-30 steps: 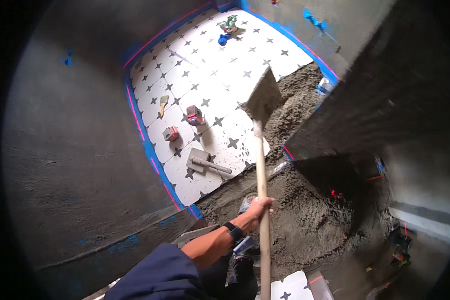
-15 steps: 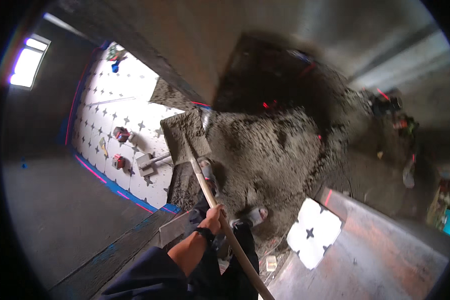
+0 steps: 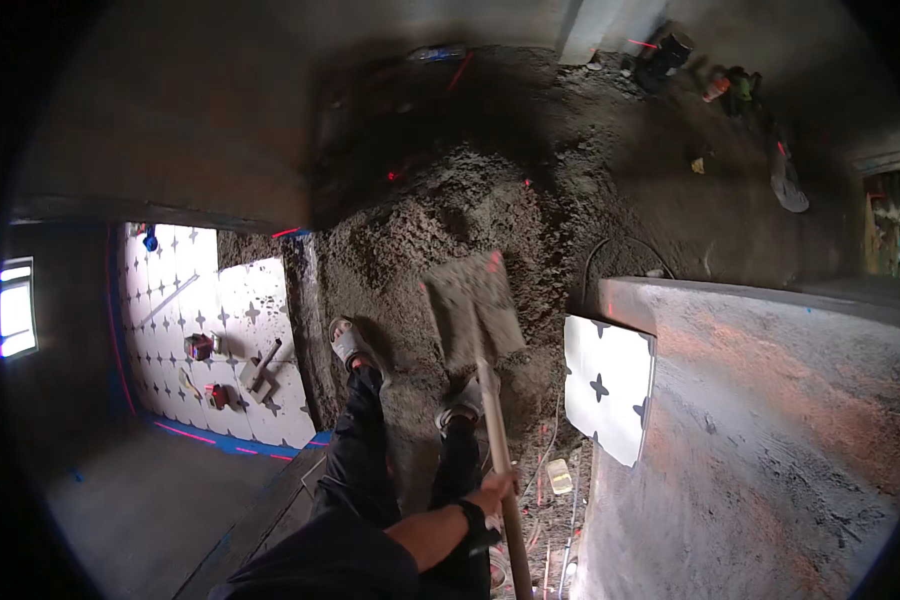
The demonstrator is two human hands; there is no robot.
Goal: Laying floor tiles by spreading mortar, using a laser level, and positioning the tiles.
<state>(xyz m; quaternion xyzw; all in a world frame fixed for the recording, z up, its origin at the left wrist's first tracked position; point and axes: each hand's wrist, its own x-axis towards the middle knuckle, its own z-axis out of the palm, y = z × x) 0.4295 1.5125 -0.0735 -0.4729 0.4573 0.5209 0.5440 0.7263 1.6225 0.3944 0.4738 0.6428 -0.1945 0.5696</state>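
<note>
My left hand [image 3: 494, 488], with a dark band at the wrist, is wrapped round the wooden handle of a shovel [image 3: 475, 310]. Its square blade points away from me, smeared with grey mortar, and hangs over or rests on the heap of wet mortar [image 3: 400, 235]; I cannot tell whether the two touch. The blade is just beyond my right shoe [image 3: 460, 402]. Past the lower edge, the handle's near end is hidden, and my right hand does not show.
White patterned floor tiles [image 3: 260, 290] lie at the left, bearing a mallet [image 3: 260, 372] and red-and-black tools [image 3: 200, 346]. One loose tile [image 3: 608, 390] leans at a low wall [image 3: 750, 400] on the right. A cable [image 3: 587, 268] curves by the wall's end.
The shovel has swung right, from beside the tiled floor to over the mortar heap, my left hand staying on its handle. My view has turned right too.
</note>
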